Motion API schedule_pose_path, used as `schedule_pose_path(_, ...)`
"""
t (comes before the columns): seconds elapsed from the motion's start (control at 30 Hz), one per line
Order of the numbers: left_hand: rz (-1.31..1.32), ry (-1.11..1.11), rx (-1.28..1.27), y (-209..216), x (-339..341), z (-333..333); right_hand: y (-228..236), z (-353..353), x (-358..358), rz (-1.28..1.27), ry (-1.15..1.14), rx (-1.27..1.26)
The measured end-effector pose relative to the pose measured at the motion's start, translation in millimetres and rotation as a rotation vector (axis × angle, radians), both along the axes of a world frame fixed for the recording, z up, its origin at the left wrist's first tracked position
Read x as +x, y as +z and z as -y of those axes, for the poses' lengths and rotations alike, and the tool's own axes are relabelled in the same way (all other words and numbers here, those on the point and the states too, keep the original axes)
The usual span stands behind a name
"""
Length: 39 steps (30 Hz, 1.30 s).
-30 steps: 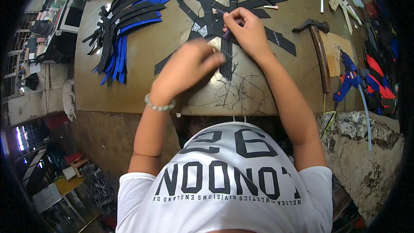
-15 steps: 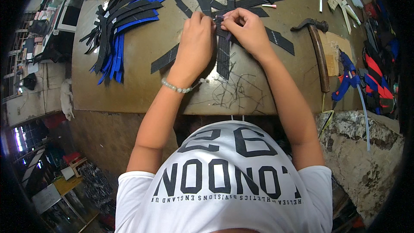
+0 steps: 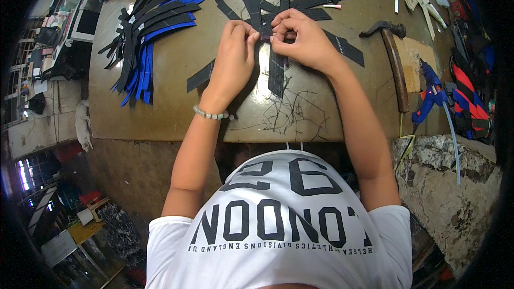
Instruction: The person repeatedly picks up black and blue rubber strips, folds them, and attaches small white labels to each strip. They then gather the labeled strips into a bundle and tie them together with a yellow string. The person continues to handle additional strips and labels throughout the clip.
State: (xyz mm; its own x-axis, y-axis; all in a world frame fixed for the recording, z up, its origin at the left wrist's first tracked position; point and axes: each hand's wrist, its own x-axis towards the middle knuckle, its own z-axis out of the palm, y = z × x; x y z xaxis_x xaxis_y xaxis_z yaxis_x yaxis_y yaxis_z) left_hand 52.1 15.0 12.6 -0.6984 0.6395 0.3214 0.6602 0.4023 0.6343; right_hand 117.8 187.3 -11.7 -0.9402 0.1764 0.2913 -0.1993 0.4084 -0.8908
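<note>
Both hands met over crossed black strips (image 3: 267, 13) on the brown worktop (image 3: 171, 118). The left hand (image 3: 234, 56) and the right hand (image 3: 300, 40) pinched the same spot of a strip, fingertips almost touching, with a beaded bracelet (image 3: 210, 113) on the left wrist. Well to the left of the left hand lay a fanned pile of black and blue strips (image 3: 147, 32). To the right of the right hand lay a hammer (image 3: 393, 59), and beyond it a blue glue gun (image 3: 431, 93).

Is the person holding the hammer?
No, the hammer lies alone on the table, while both hands pinch black strips.
</note>
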Motion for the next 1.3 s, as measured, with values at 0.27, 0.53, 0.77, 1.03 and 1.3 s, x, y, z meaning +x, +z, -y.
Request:
schedule_pose_path(0.27,-0.107,-0.016,-0.305,38,14,11,5,-6,-6,0.232,-0.033,-0.56)
schedule_pose_path(0.53,0.187,-0.07,-0.022,22,-25,18,35,-48,9,-0.075,-0.04,-0.977)
schedule_pose_path(0.77,0.297,0.051,-0.036,5,-33,11,8,13,-9,0.208,-0.059,-0.565)
schedule_pose_path(1.03,0.312,0.126,0.159,-13,-34,7,2,34,-12,0.045,-0.267,-0.323)
schedule_pose_path(1.3,0.374,0.173,0.159,-13,-30,11,11,41,-10,0.035,-0.284,-0.12)
